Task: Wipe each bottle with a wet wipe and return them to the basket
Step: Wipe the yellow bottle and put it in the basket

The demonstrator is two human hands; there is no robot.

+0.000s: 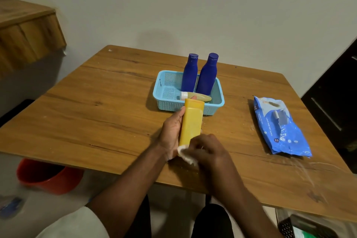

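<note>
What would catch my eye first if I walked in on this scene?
Probably the yellow bottle near the table's front edge, held by the left hand while the right hand rubs a white wipe on its lower end. Behind it, two tall blue bottles stand in a light blue basket beside a small pale bottle lying flat. A blue pack of wipes lies to the right.

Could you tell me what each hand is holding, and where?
Left hand grips the yellow bottle along its side; right hand holds a wet wipe against its near end.

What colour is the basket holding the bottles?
Light blue basket, perforated; head view.
</note>
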